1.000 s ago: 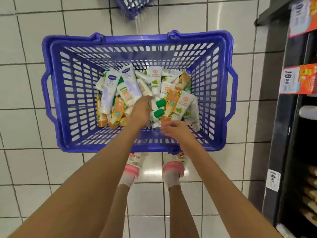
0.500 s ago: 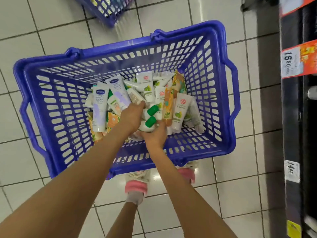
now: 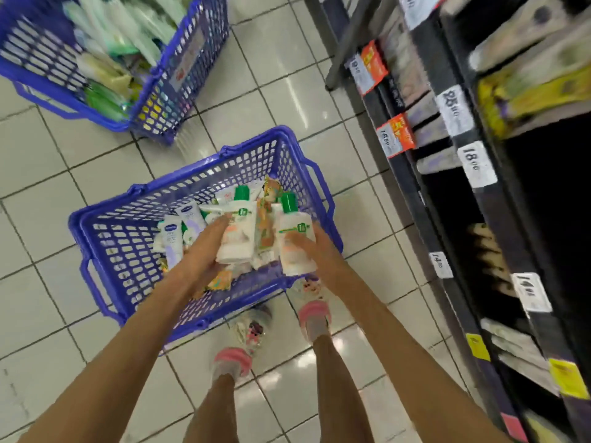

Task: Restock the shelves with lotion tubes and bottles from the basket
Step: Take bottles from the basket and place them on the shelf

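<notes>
Above the blue basket (image 3: pixel 105 225), in the head view, the left hand (image 3: pixel 200 254) grips the left bottle (image 3: pixel 238 233), white with a green cap pointing away from the person. Its fingers (image 3: pixel 218 222) lie close together along the bottle's left side; motion blur hides the thumb. To the right of those fingers, the right hand (image 3: pixel 316 252) holds the right bottle (image 3: pixel 292 243), the same white kind with a green cap. Its fingers (image 3: pixel 315 236) are curled round the bottle's right edge, with the thumb laid across the front. Both bottles are lifted clear over the basket's near half. Between the two sets of fingers an orange tube (image 3: pixel 265 227) stands among the stock in the basket, and left of the left fingers lie white and purple tubes (image 3: pixel 172 238). The basket sits on the tiled floor (image 3: pixel 38 193). Well beyond the left fingers stands a second blue basket (image 3: pixel 182 75) full of packets. Right of the right fingers run dark shelves (image 3: pixel 447 199) bearing price tags (image 3: pixel 476 163).
</notes>
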A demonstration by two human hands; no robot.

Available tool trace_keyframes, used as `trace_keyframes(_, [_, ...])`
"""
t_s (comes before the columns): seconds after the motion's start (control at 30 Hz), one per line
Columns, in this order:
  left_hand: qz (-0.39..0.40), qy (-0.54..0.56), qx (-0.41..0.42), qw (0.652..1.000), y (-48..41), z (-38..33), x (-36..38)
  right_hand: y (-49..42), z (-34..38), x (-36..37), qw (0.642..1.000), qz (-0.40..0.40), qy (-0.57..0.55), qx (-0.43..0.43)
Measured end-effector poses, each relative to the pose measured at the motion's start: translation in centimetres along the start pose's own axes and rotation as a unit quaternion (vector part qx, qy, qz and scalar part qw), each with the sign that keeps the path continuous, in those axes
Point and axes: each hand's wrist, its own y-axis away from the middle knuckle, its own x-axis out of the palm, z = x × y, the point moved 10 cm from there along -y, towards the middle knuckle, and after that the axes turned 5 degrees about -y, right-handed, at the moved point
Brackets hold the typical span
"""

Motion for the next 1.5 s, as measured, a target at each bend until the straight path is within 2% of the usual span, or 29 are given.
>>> trace_keyframes(0.1, [0.074,-0.038,0.056,0.995,4.6,-3.2,5.5,6.9,4.1,-3.4,0.995,-0.030,-0.070,-0.062])
trace_keyframes(0.23, [0.189,-0.151,0.109,0.964,9.9,-3.3,13.8,15.6,5.2,-7.5,0.984,-0.079,-0.120,-0.106])
trace_keyframes(0.3, [0.236,-0.205,0.108,0.944,11.7,-1.6,17.1,19.4,3.0,-9.4,0.980,-0.113,-0.135,-0.093])
trace_keyframes(0.47, [0.288,-0.368,0.156,0.870,15.5,2.7,23.2,27.8,-4.4,-14.4,0.952,-0.170,-0.238,-0.085])
trace_keyframes(0.57, [0.321,-0.346,0.156,0.868,18.5,6.4,27.6,32.9,-8.6,-18.1,0.926,-0.204,-0.297,-0.110])
trace_keyframes(0.73, [0.382,-0.339,0.124,0.850,22.6,16.8,34.1,39.1,-17.0,-24.3,0.892,-0.245,-0.343,-0.163])
trace_keyframes(0.87, [0.409,-0.301,0.077,0.858,26.4,24.4,39.1,44.5,-24.0,-29.1,0.869,-0.305,-0.353,-0.166])
trace_keyframes(1.07, [0.452,-0.329,0.098,0.823,31.0,31.2,47.8,49.9,-30.2,-35.6,0.842,-0.336,-0.359,-0.220])
trace_keyframes(1.17, [0.438,-0.334,0.111,0.828,30.8,33.4,51.2,50.1,-32.1,-38.5,0.828,-0.337,-0.371,-0.253])
trace_keyframes(1.3, [0.432,-0.363,0.182,0.805,29.2,33.8,55.8,49.5,-32.3,-43.4,0.818,-0.347,-0.350,-0.297])
trace_keyframes(1.4, [0.409,-0.382,0.268,0.784,27.7,33.4,58.9,48.4,-32.4,-47.5,0.794,-0.376,-0.352,-0.323])
trace_keyframes(1.5, [0.383,-0.373,0.325,0.780,26.3,33.1,61.2,46.8,-32.7,-50.3,0.772,-0.404,-0.362,-0.330])
